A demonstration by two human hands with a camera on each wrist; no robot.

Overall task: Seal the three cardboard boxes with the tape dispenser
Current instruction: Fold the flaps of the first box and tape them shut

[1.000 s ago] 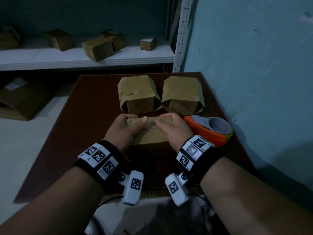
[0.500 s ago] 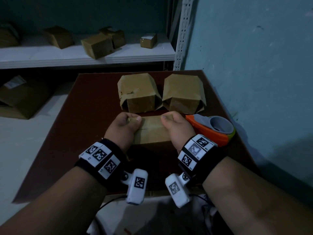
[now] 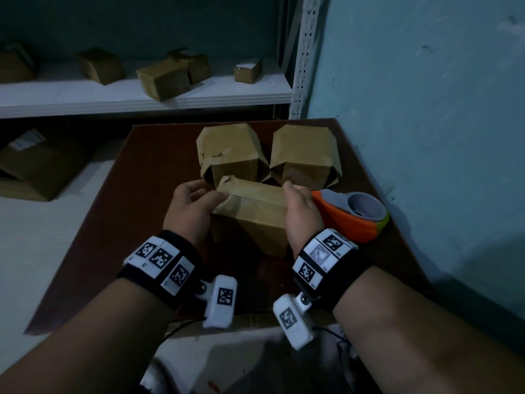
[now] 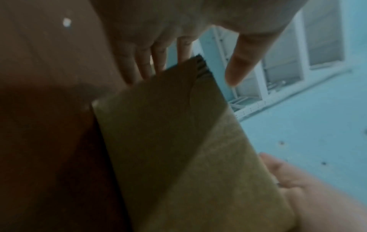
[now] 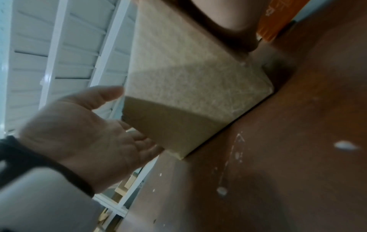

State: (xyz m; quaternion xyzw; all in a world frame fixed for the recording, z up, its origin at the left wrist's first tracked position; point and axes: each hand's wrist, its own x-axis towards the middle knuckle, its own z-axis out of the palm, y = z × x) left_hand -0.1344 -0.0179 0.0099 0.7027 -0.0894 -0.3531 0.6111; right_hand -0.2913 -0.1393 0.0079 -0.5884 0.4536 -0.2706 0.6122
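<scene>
We see two forearms reaching over a dark brown table [image 3: 147, 177]. The left hand [image 3: 189, 207] is spread, its straight fingers [image 4: 143, 62] against the left end of the nearest cardboard box [image 3: 252, 214]. The right hand [image 3: 301, 211] presses the box's right end; the box hides its fingers, so we cannot tell how they lie. At three o'clock of that hand lies the orange tape dispenser [image 3: 352, 220], a mere sliver in the right wrist view. At twelve o'clock stand two more boxes [image 3: 231, 157], touching, flaps drooping. The wrist views are blurred.
</scene>
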